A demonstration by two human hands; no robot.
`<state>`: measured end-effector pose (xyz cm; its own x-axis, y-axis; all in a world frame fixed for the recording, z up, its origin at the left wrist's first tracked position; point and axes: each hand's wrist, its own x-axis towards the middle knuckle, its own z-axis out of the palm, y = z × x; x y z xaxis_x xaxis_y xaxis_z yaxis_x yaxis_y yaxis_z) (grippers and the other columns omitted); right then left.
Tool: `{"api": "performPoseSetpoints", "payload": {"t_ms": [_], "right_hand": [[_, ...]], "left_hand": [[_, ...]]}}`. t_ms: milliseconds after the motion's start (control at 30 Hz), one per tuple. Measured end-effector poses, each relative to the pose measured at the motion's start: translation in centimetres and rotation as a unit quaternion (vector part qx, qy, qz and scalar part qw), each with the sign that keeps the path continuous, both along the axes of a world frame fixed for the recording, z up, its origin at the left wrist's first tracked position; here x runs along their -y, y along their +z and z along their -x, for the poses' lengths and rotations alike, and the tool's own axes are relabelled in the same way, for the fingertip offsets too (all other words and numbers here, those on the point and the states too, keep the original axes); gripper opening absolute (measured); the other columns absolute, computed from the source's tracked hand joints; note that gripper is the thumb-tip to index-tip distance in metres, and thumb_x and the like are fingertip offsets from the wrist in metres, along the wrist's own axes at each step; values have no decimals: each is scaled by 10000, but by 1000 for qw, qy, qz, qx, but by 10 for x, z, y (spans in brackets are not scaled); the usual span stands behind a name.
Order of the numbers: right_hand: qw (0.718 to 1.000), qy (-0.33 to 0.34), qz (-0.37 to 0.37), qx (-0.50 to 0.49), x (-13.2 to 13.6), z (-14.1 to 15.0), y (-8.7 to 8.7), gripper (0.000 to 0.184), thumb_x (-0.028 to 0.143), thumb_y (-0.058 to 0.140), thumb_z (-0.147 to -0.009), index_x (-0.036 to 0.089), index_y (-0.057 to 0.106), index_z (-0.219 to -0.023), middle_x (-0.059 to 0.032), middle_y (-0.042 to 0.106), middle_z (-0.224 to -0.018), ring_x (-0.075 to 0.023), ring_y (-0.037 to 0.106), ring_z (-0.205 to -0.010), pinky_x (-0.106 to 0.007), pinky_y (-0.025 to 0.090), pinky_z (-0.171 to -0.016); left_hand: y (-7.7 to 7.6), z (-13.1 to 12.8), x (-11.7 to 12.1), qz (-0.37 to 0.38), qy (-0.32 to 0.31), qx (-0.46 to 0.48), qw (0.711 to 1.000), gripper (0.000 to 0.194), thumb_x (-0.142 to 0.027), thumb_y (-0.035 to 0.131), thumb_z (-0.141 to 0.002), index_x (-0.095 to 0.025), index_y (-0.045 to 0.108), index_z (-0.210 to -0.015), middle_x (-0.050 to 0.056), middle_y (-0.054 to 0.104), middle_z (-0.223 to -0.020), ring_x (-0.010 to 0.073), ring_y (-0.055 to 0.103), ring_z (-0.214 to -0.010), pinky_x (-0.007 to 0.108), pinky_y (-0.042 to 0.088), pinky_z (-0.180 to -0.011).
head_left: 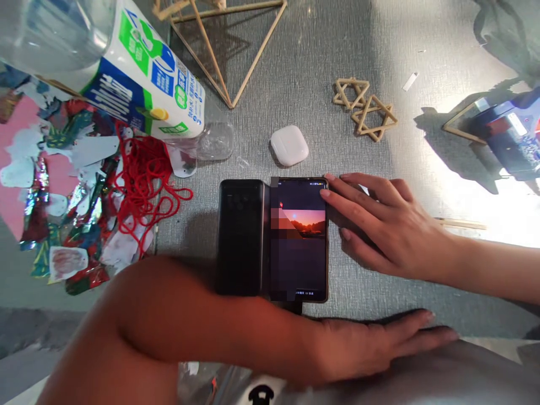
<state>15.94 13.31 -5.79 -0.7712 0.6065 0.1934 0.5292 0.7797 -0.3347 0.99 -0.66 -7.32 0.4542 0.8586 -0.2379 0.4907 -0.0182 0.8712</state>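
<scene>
My right hand (pixel 382 222) comes in from the right, its fingers stretched out and the tips touching the right edge of a smartphone (pixel 310 261). The phone lies face up with a sunset picture on its lit screen; part of the screen is blurred into blocks. Lying along the phone's left side is a black slab that looks like a power bank (pixel 239 242). My left forearm crosses below both, hiding their bottom edges in part. Beyond it, my left hand (pixel 358 349) rests near the table's front edge with extended fingers, holding nothing.
Above the phone sits a white earbud case (pixel 289 145). Small stick stars (pixel 374 117) and a triangular stick frame (pixel 253 56) lie farther back. A labelled plastic bottle (pixel 147 73), tangled red cord (pixel 147 185) and shiny wrappers (pixel 88 275) crowd the left. A blue object (pixel 512 132) is at right.
</scene>
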Motion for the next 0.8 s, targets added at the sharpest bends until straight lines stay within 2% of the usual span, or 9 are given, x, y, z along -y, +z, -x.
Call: {"api": "performPoseSetpoints", "payload": {"t_ms": [100,167,300,367,500,633,667,700,800], "right_hand": [[1000,-1,-3,-3,0,0,0,732,270,539,-1064,174,313,-1753,-137,478,-1759,-391,522,-1522,-561,490,-1077],[1000,0,-9,-1,0,0,-1,699,274,534,-1070,156,349,-1734,-138,481,-1757,-383,521,-1521,-552,490,-1077],[1000,0,-9,2,-1,0,-1,697,275,530,-1074,163,343,-1735,-133,480,-1758,-377,516,-1525,-551,487,-1084],[1000,0,-8,1,-1,0,0,702,274,530,-1074,166,334,-1739,-134,476,-1761,-379,514,-1528,-553,485,-1086],[1000,-1,-3,0,0,0,0,730,273,532,-1072,182,296,-1757,-135,475,-1761,-386,518,-1526,-562,485,-1084],[1000,-1,2,-4,0,0,0,775,273,535,-1066,210,240,-1779,-135,472,-1763,-396,519,-1526,-572,486,-1080],[1000,0,2,-4,0,0,0,774,273,534,-1066,211,240,-1779,-134,472,-1763,-395,519,-1527,-571,486,-1081],[1000,0,2,-2,-1,0,0,768,272,533,-1068,209,246,-1777,-133,472,-1764,-393,518,-1527,-570,485,-1083],[1000,0,-3,2,-1,-1,0,723,276,529,-1075,183,301,-1755,-133,477,-1761,-381,514,-1529,-558,484,-1087]], "left_hand": [[2,0,-1,76,69,82,991,524,-349,700,-513,-610,806,-954,-146,809,-1279,286,568,-1567,559,641,-937],[4,2,-4,167,82,221,957,633,-268,675,-534,-639,760,-1039,-178,804,-1276,269,633,-1498,550,637,-1015],[9,7,-11,425,-39,521,740,888,-84,542,-506,-672,667,-1160,-280,669,-1394,208,567,-1529,483,299,-1417],[12,8,-14,517,4,538,666,789,-56,550,-482,-554,787,-1047,-188,740,-1356,249,549,-1542,451,204,-1450],[22,6,-16,632,94,512,574,473,-62,614,-525,-439,827,-715,-62,864,-1160,269,589,-1535,428,201,-1445],[25,8,-16,732,212,496,417,340,-169,634,-596,-487,717,-509,-50,863,-949,303,705,-1413,524,428,-1354],[24,9,-16,728,196,499,428,331,-192,635,-605,-502,730,-536,-68,865,-978,293,691,-1433,515,410,-1369],[22,10,-16,703,147,506,477,356,-194,638,-598,-523,771,-628,-110,861,-1071,270,642,-1493,487,342,-1410],[15,11,-15,527,-35,515,675,674,-162,602,-590,-602,757,-1076,-252,687,-1402,191,436,-1628,397,143,-1466]]}}
